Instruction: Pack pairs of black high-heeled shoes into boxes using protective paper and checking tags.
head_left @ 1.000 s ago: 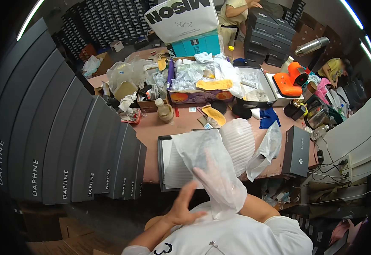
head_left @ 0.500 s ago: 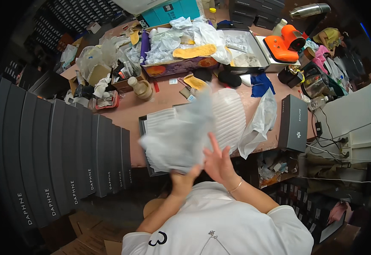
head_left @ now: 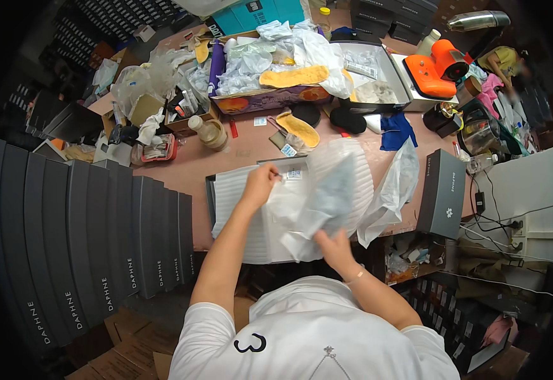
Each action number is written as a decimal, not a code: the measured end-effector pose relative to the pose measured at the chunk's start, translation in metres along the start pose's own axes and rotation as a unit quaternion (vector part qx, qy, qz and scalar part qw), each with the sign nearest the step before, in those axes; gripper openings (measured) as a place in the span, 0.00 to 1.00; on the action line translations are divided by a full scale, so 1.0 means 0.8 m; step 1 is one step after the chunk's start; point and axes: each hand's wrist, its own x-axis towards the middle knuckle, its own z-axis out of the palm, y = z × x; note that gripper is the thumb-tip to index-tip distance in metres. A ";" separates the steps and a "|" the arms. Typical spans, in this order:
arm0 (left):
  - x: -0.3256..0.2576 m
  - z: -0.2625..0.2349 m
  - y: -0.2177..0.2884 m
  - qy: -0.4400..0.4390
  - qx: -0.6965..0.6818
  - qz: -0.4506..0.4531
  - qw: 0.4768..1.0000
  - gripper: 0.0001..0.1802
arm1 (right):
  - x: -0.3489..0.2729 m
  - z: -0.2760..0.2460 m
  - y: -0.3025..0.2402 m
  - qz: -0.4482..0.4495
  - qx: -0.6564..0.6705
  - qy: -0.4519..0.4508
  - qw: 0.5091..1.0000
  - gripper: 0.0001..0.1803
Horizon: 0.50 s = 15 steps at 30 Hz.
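A white translucent bag (head_left: pixel 298 237) with something grey (head_left: pixel 332 196) showing through it is blurred over an open dark shoebox (head_left: pixel 211 196). My right hand (head_left: pixel 336 250) grips the bag's near right side, fingers closed. At the box's far edge, my left hand (head_left: pixel 262 183) is closed in a pinch, apparently on the bag's far left edge. Ribbed white foam sheet (head_left: pixel 225 187) lines the box, and another part of the foam (head_left: pixel 355 164) spreads out at the right. What the grey thing is, I cannot make out.
Another white bag (head_left: pixel 390 190) lies right of the foam, before a closed dark box (head_left: pixel 440 193). Stacked dark shoeboxes (head_left: pixel 92 234) rise at the left. Farther back are a carton of crumpled paper (head_left: pixel 270 104), a yellow insole (head_left: pixel 298 128), a bottle (head_left: pixel 206 132) and an orange device (head_left: pixel 435 69).
My left hand has gone from the bag's near end to the box's far edge. The bag has swung right with my right hand, now closed on it. A label inside the box has come into view.
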 end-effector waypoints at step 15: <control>-0.184 0.015 0.099 0.267 -0.083 -0.008 0.960 0.13 | 0.117 0.024 0.062 0.178 0.057 -0.117 0.975 0.32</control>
